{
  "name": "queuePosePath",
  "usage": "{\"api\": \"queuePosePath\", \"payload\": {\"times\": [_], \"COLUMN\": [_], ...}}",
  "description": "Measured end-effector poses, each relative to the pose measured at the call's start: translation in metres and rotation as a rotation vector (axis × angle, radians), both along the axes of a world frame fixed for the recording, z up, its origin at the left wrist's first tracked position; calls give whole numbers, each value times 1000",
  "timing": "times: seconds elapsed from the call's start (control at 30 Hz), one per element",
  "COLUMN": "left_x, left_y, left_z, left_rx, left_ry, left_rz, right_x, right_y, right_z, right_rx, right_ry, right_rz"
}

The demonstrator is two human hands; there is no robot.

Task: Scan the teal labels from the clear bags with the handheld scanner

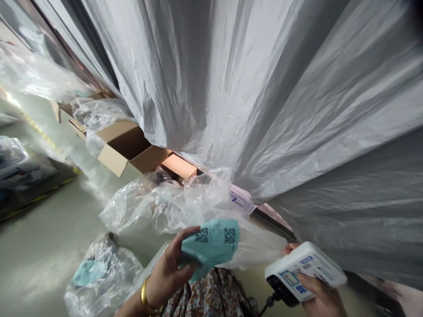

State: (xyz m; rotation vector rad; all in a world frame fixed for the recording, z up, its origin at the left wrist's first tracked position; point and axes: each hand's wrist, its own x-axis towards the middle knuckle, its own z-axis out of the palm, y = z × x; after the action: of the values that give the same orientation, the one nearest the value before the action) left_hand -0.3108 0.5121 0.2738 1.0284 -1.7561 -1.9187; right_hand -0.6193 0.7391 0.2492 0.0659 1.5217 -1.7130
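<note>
Down low, nearest of all, the right hand [322, 295] wraps around a white boxy scanner with blue labels [306, 270]. Big grey plastic sheeting [264, 88] hangs above. Brown open cardboard boxes [128, 149] sit farther left. Fingers of the left hand [172, 268] pinch a teal paper tag with square codes [213, 246] on a clear plastic bag [254, 246].
</note>
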Motion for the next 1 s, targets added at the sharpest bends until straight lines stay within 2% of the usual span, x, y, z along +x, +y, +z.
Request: {"api": "queuePosePath", "payload": {"times": [0.13, 0.3, 0.43, 0.67, 0.73, 0.8, 0.93, 1.0], "left_x": [6, 16, 19, 16, 15, 16, 16, 7], "left_y": [-2, -4, -6, -3, -4, -8, -19, -21], "left_z": [-6, -13, -12, -5, -5, -6, -16, -25], "left_rx": [129, 41, 15, 94, 73, -59, -675, -873], "left_ry": [79, 77, 67, 117, 119, 82, -101, -122], "left_rz": [-31, -49, -50, 0, 3, -9, 14, -87], "right_x": [8, 12, 19, 34, 34, 34, 36, 38], "right_y": [1, 5, 5, -5, -5, -6, -10, -13], "right_z": [1, 2, 4, 17, 19, 18, 19, 21], "right_rx": [-25, -21, 4, 32, 43, 37, 21, 9], "right_ry": [-73, -83, 0, 118, 147, 143, 116, 102], "right_rz": [-63, -75, -68, -57, -48, -54, -60, -62]}}
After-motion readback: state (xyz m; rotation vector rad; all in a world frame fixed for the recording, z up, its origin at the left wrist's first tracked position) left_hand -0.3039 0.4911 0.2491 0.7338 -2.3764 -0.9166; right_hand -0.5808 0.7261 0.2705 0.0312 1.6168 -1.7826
